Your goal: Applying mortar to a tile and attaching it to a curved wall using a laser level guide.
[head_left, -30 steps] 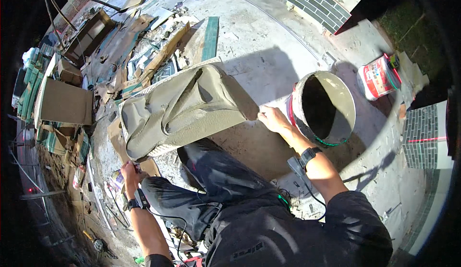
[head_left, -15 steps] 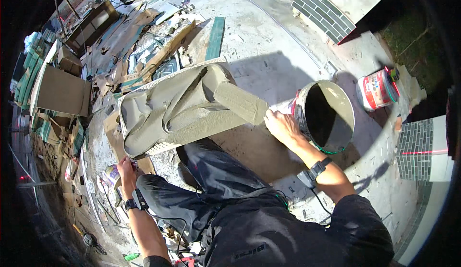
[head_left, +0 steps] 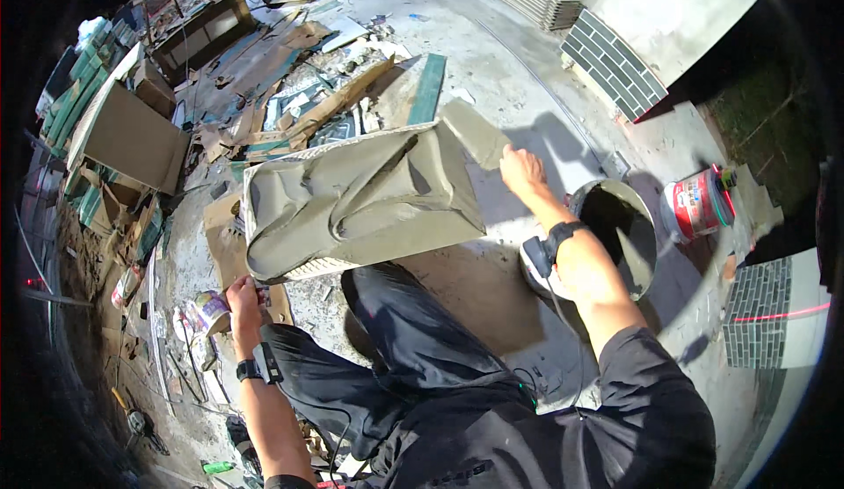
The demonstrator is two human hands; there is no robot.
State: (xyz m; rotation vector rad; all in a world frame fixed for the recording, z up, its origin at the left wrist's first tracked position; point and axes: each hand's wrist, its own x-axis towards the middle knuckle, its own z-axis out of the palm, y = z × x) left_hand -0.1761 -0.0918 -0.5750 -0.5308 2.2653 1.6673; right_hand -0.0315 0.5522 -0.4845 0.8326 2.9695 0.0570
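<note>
While right grip (head_left: 513,165) clamps trowel (head_left: 475,133), left grip (head_left: 247,302) unclear; spread mortar (head_left: 396,216), pale floor (head_left: 492,76) (littered)

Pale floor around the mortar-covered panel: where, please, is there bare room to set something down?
The pale floor looks mostly bare beyond the trowel, between the teal strip and the dark-tiled block. Beyond the mortar-covered panel's left half, a wooden plank and rubble crowd it.

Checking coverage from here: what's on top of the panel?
Grey mortar, spread in ridges and hollows, covers most of the panel, whose near edge shows pale and ribbed in part. The face beneath the mortar is hidden.
</note>
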